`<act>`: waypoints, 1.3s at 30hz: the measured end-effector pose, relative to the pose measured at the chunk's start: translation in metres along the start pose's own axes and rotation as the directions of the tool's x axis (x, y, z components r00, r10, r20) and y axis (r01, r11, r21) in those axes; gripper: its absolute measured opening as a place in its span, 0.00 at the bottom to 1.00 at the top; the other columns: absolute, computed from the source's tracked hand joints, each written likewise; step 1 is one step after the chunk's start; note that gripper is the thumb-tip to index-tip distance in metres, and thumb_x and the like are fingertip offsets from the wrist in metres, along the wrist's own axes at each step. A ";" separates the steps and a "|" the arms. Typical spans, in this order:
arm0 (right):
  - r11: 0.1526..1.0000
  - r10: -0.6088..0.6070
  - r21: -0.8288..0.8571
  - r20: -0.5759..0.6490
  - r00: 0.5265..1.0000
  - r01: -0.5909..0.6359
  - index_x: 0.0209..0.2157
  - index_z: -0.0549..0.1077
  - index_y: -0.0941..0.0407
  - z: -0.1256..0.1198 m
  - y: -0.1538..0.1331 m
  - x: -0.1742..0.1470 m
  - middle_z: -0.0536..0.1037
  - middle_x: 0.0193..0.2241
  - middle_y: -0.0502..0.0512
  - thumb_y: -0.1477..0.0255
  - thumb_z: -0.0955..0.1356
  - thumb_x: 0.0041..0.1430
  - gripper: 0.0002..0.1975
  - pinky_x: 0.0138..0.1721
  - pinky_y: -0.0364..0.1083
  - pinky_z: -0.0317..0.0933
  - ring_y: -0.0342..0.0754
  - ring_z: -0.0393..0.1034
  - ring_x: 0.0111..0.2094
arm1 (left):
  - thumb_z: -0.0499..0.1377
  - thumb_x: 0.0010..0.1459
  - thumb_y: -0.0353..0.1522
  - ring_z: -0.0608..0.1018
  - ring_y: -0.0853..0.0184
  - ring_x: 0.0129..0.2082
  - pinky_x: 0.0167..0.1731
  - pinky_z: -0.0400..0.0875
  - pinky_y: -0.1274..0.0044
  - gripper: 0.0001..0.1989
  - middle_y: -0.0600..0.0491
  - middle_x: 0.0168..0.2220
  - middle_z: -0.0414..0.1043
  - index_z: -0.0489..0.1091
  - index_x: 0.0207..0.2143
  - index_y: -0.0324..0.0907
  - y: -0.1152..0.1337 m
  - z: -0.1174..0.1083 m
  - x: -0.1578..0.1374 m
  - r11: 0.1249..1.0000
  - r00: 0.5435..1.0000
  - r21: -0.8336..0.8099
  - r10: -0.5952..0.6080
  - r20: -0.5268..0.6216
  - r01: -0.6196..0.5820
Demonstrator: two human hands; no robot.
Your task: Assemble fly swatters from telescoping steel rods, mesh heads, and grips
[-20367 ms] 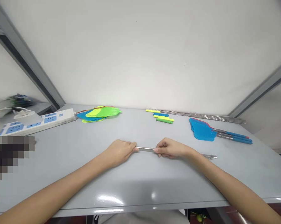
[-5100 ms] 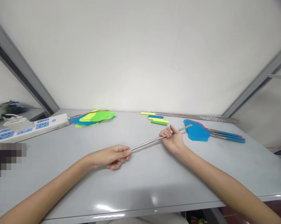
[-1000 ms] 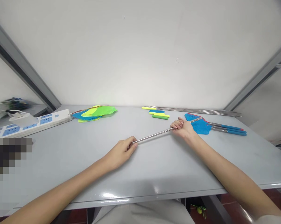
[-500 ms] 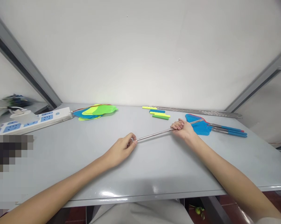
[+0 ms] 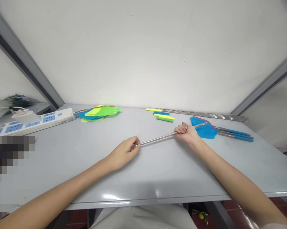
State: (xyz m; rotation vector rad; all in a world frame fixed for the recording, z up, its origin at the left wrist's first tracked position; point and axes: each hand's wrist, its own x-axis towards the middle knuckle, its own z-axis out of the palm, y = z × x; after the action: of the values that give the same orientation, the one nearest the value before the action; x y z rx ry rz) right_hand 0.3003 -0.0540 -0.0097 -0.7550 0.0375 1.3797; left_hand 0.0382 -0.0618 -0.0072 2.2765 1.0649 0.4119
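A thin metal rod (image 5: 157,138) slants across the middle of the table, held in both hands. My left hand (image 5: 125,152) pinches its lower left end between thumb and fingers, which cover the tip. My right hand (image 5: 186,133) is wrapped round the rod farther up, palm side showing. The rod's far end passes over blue fly swatter heads (image 5: 203,128) lying on the table. Those swatters have metal shafts and blue handles (image 5: 242,135) pointing right. Behind my hands lie short yellow, blue and green handle tubes (image 5: 164,117).
Several metal rods (image 5: 205,114) lie along the wall at the back right. Loose green, yellow and blue swatter heads (image 5: 102,112) are piled at the back left. A white power strip (image 5: 48,119) with a plugged-in adapter (image 5: 26,117) sits at the left. The table's front edge (image 5: 138,203) is near me.
Both hands keep their hold on the rod, which has barely moved. The view has shifted very slightly.
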 end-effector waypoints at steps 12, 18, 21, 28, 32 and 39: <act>1.000 0.018 -0.017 0.005 1.000 -0.018 0.17 0.37 0.57 0.003 0.010 -0.009 0.41 0.07 0.42 0.77 0.53 0.53 0.16 0.10 0.39 0.40 0.37 0.37 0.09 | 0.35 0.57 0.39 0.63 0.71 0.20 0.22 0.54 0.79 0.16 0.56 0.20 0.58 0.54 0.24 0.42 0.000 0.002 -0.005 0.969 0.987 0.220 0.087 0.137 -0.116; 0.998 -0.070 0.006 0.005 0.998 0.070 0.17 0.37 0.57 -0.004 0.024 -0.008 0.41 0.07 0.42 0.75 0.53 0.54 0.17 0.09 0.39 0.39 0.36 0.36 0.08 | 0.35 0.58 0.35 0.63 0.70 0.18 0.21 0.53 0.78 0.14 0.55 0.19 0.60 0.55 0.25 0.42 0.001 0.011 -0.011 0.919 0.987 0.372 0.086 0.138 -0.132; 0.996 -0.088 0.014 0.004 0.996 0.088 0.17 0.37 0.57 -0.005 0.029 -0.009 0.40 0.07 0.42 0.75 0.53 0.54 0.17 0.09 0.38 0.39 0.36 0.36 0.08 | 0.36 0.57 0.34 0.63 0.70 0.18 0.20 0.52 0.78 0.13 0.55 0.18 0.59 0.55 0.25 0.42 0.001 0.013 -0.012 0.914 0.989 0.391 0.061 0.135 -0.110; 0.988 -0.142 0.072 0.067 0.988 0.137 0.16 0.39 0.57 0.000 0.030 -0.021 0.41 0.08 0.42 0.74 0.56 0.53 0.18 0.09 0.38 0.39 0.37 0.37 0.09 | 0.37 0.57 0.32 0.66 0.68 0.20 0.21 0.53 0.78 0.11 0.55 0.20 0.62 0.54 0.26 0.42 -0.003 0.016 -0.012 0.902 0.989 0.417 0.055 0.135 -0.108; 0.985 -0.147 0.106 0.087 0.985 0.137 0.16 0.39 0.57 0.000 0.035 -0.023 0.41 0.08 0.42 0.74 0.56 0.53 0.18 0.10 0.38 0.40 0.37 0.36 0.09 | 0.36 0.57 0.32 0.65 0.68 0.19 0.20 0.52 0.79 0.11 0.55 0.19 0.61 0.53 0.26 0.43 -0.006 0.013 -0.010 0.896 0.992 0.435 0.031 0.126 -0.083; 0.984 -0.141 0.113 0.030 0.990 0.137 0.16 0.39 0.57 -0.005 0.047 -0.024 0.41 0.08 0.42 0.73 0.54 0.54 0.17 0.10 0.38 0.40 0.37 0.36 0.09 | 0.38 0.56 0.30 0.65 0.69 0.20 0.21 0.52 0.78 0.09 0.55 0.20 0.60 0.53 0.24 0.42 -0.008 0.008 -0.008 0.884 0.992 0.460 0.029 0.126 -0.084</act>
State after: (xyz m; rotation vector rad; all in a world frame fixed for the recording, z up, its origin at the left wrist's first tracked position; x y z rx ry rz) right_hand 0.2549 -0.0773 -0.0247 -0.6273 0.0304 1.2481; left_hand 0.0321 -0.0667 -0.0188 2.7183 1.1317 0.0390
